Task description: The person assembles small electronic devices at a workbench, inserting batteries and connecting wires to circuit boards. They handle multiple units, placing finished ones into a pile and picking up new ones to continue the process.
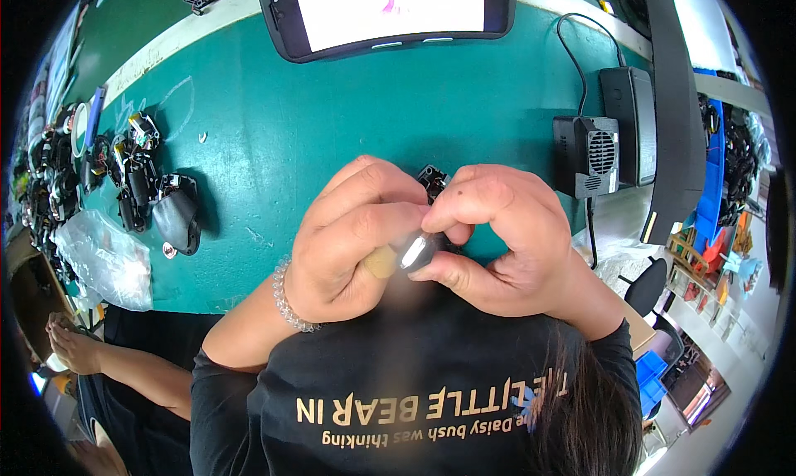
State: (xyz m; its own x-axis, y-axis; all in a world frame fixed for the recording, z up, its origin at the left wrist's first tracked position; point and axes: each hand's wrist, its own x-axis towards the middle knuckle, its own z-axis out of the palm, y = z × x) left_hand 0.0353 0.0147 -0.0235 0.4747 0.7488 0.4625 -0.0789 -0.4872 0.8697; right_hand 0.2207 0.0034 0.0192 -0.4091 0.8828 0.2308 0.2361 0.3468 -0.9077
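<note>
- black plastic and a glint of shiny metal: a small dark part (427,248) sits pinched between the two hands, held close above the person's chest and over the near edge of the teal table (332,119).
- the left hand (352,244) is curled shut around the part, thumb and forefinger pressing on it from the left; a tan stub shows under its thumb, too blurred to name.
- the right hand (502,240) is curled shut as well, its fingertips meeting the left's on top of the part; a bit of black mechanism (433,180) pokes up just beyond the knuckles.
- judged from this, the fitting of the part is mid-way: it is firmly in hand and being worked, not yet set down, and whether anything has clicked home is hidden by the fingers.
- well to the left of the left hand lies a cluster of similar black assemblies (149,190) and a clear plastic bag (104,260); how many are finished cannot be told.
- to the right of the right hand stands a small black fan box (587,154); beyond both hands, a tablet screen (385,12).
</note>
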